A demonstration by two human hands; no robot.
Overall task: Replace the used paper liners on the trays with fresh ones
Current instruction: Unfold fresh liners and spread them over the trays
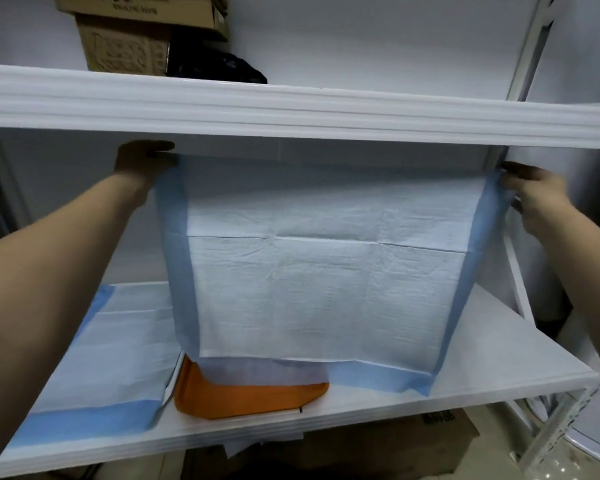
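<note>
Left hand (pixel 142 161): in the upper left of the frame, just under the top shelf. It pinches the top left corner of the liner.
Right hand (pixel 534 195): at the right side of the frame. Its fingers are curled on the top right corner of the liner and hold it.
Liner (pixel 326 265): a big white sheet with blue edges, in the middle of the frame. Both hands hold it up, so it hangs down like a curtain. It has fold lines across it (one long crease runs from side to side). Its bottom edge hangs in front of the tray.
Tray (pixel 250 400): orange, low in the middle of the frame, lying on the lower shelf. The hanging sheet hides most of it. A pale sheet lies on it under the hanging one.
Second liner (pixel 101 358): lies flat on the lower shelf at the lower left, just beside the tray.
Lower shelf (pixel 499 358): white, runs across the bottom of the frame.
Top shelf (pixel 326 112): white, runs across the frame above the hands.
Boxes (pixel 125 46): brown cardboard, stacked on the top shelf in the upper left.
Dark bag (pixel 229 69): sits right next to the boxes (too dark to see well).
More cardboard (pixel 378 448): on the floor under the lower shelf.
</note>
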